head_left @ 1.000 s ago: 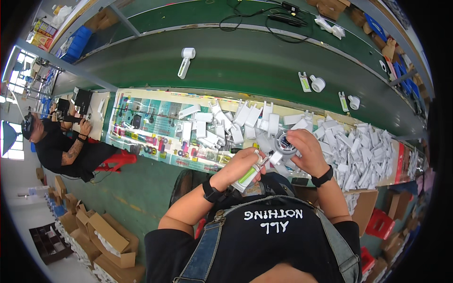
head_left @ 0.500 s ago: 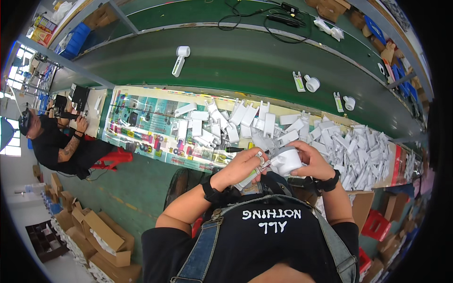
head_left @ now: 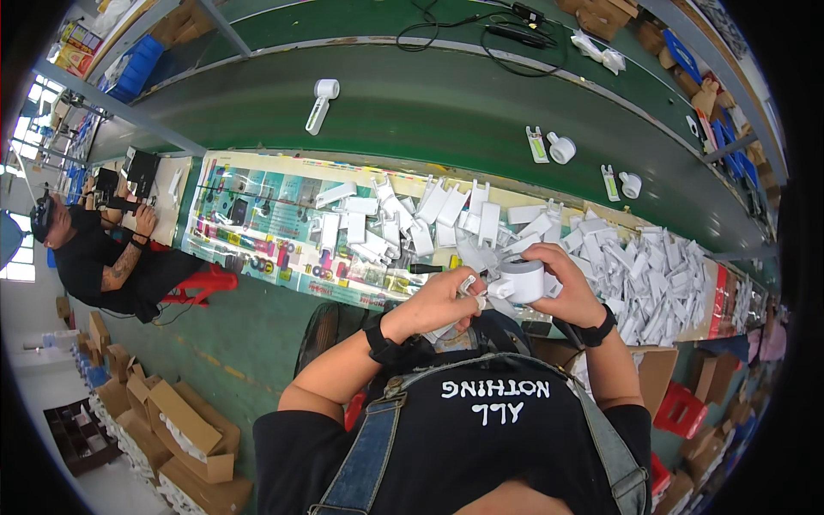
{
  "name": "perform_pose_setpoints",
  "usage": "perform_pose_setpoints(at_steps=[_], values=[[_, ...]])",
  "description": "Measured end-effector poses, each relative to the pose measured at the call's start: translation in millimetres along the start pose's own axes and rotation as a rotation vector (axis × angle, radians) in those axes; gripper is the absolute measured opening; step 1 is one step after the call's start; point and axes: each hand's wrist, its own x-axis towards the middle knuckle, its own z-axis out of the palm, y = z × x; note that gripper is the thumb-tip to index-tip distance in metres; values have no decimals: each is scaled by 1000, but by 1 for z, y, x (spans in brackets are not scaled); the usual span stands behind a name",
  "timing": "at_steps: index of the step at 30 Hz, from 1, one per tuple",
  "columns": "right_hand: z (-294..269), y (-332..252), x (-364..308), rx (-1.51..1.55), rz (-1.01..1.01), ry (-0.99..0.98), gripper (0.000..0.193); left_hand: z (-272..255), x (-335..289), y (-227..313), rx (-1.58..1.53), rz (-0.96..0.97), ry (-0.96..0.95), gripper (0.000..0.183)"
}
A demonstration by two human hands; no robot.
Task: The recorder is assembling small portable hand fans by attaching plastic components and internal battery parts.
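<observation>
My right hand (head_left: 568, 287) grips a round white plastic head (head_left: 522, 283) with a grey rim, fingers and thumb around its right side. Its short neck points toward my left hand (head_left: 442, 302), which is closed on a white plastic handle (head_left: 469, 285). Most of that handle is hidden by the fingers. The two parts meet or nearly meet between my hands; I cannot tell whether they are joined. Just beyond the hands, many loose white handle covers (head_left: 489, 225) lie heaped on the bench, and a dark-handled tool (head_left: 425, 269) lies near my left fingers.
On the green conveyor belt (head_left: 412, 103) lie a white head with handle (head_left: 322, 107) and two separate handle-and-head pairs, one with this handle (head_left: 536, 144). A co-worker (head_left: 94, 249) sits at left. Cardboard boxes (head_left: 193, 421) stand on the floor, red stools (head_left: 682, 410) at right.
The round head has turned so its grey rim faces up more. My left hand has rotated, hiding the handle's green strip. Parts on the belt have shifted slightly left.
</observation>
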Motion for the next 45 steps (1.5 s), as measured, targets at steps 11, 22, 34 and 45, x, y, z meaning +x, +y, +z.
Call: perform_pose_setpoints(at_steps=[11, 22, 34, 45], values=[[-7, -11, 2, -161, -128, -25, 57, 1, -1, -1, 42, 22, -6, 17], [-6, -29, 3, -174, -118, -76, 56, 5, 1, -6, 539, 241, 193, 22], [3, -33, 21, -260, -8, -326, 57, 10, 9, -16, 1020, 268, 205, 31], [31, 4, 0, -57, 28, -270, 63, 6, 2, -28, 948, 178, 18, 33]])
